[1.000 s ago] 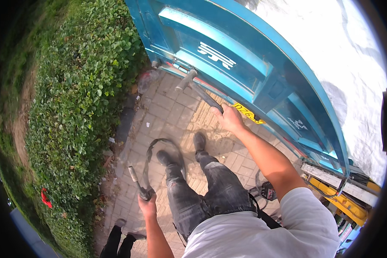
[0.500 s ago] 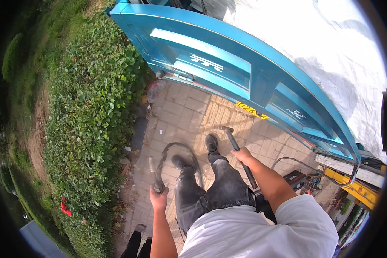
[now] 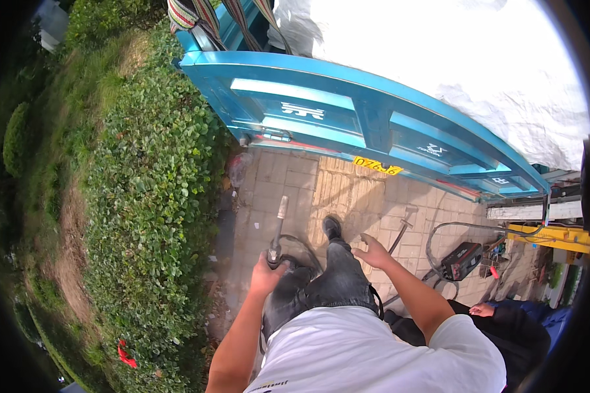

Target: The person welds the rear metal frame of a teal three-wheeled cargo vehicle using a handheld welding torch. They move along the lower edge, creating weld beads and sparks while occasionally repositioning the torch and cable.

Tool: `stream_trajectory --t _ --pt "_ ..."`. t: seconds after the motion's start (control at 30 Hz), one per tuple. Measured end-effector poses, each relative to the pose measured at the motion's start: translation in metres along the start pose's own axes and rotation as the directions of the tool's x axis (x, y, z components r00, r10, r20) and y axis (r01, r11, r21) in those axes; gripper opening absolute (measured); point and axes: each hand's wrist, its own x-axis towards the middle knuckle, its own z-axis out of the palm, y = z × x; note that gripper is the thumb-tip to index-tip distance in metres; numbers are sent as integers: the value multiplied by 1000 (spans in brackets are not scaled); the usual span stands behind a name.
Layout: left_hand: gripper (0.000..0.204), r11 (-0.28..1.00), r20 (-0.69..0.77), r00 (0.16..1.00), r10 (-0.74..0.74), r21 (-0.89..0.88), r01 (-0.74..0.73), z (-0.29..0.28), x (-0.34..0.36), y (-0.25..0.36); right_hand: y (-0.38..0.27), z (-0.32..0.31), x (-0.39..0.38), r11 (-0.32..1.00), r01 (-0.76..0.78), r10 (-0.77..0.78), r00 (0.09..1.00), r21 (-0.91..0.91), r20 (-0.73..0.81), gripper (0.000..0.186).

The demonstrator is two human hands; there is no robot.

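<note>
My left hand [image 3: 265, 274] is closed around a torch-like tool [image 3: 279, 226] with a pale cylindrical tip pointing forward. A black cable [image 3: 301, 245] curves over the paving near the tool and my shoe. My right hand [image 3: 372, 252] is empty, with its thumb and fingers spread. Just beyond it to the right is a long-handled hammer [image 3: 403, 229], apart from my fingers and seemingly on the paving; my hand and forearm hide the near end of its handle.
A blue metal truck panel [image 3: 373, 134] crosses ahead, below a white sheet [image 3: 439, 52]. A leafy hedge [image 3: 144, 196] lines the left. On the right, a black box-shaped machine [image 3: 462, 261] stands beside cables. Another person's hand [image 3: 483, 309] and dark sleeve [image 3: 505, 334] show at lower right.
My right hand has let go of the hammer and opened. My left hand still holds the torch-like tool, now farther forward and right. A person has come into view at lower right.
</note>
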Motion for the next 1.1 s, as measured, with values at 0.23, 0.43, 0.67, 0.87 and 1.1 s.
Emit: stream_trajectory --t 0.23,0.43,0.67,0.87,1.1 --pt "53 703 162 987 5 -702 112 6 32 85 -207 31 8 750 253 -384 919 612 91 65" --pt "72 789 263 964 30 -599 139 3 54 132 -239 -17 44 917 360 -369 929 174 26 42" --pt "78 798 -90 994 -65 -602 -3 46 113 166 -205 -60 123 852 520 -522 852 -55 -28 38" --pt "84 509 25 980 196 -857 -80 118 98 147 -239 -110 141 915 267 -339 915 303 220 39" --pt "82 53 123 992 -4 -991 123 238 55 110 -280 -78 121 866 -2 -249 866 500 434 34"
